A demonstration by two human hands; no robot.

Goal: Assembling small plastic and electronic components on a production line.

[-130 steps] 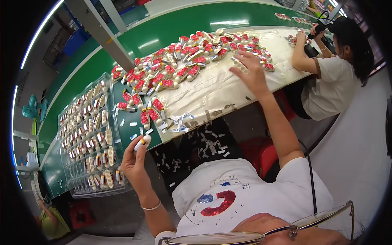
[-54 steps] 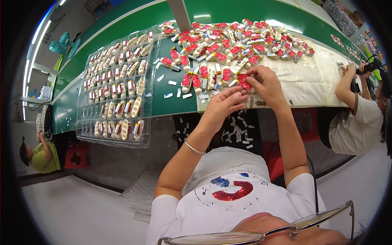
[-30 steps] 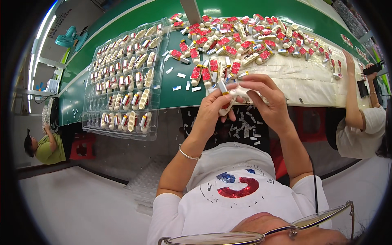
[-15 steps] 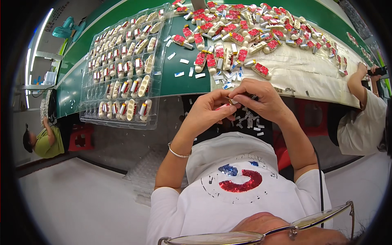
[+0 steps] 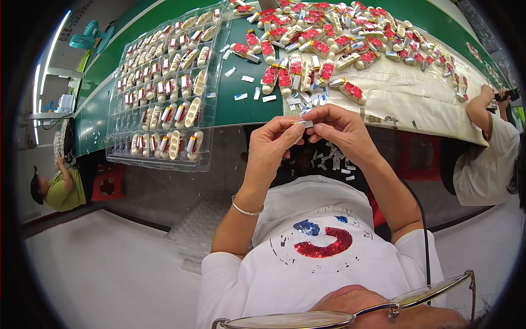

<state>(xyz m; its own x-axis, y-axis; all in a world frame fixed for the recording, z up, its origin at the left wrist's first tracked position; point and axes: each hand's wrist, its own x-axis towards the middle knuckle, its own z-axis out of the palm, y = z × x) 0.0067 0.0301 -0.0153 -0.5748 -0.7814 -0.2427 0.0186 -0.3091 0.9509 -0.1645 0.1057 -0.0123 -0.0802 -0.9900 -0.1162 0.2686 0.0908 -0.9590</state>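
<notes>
Pinching a small piece [image 5: 307, 124] between thumb and bent fingers, the left hand [image 5: 269, 143] closes its grip so that most of the piece is hidden and a silver-white block juts from the fingertips. The right hand [image 5: 344, 134] brings its thumb and forefinger near each other at the block's right end; whether that grip has hold of anything, I cannot tell. Both hands meet at the near edge of the table [image 5: 235, 109], over a dark lap scattered with white slips [image 5: 349, 177].

Just beyond the fingertips, more slips and red-labelled cream pieces [image 5: 353, 92] crowd close to that edge. To the right, a cream sheet [image 5: 405, 93] gives the wider stretch of open surface. To the left, a green strip dotted with slips separates the pieces from a clear tray [image 5: 204, 163] filled in rows, its near end overhanging the edge. Farther right sits a co-worker [image 5: 487, 159].
</notes>
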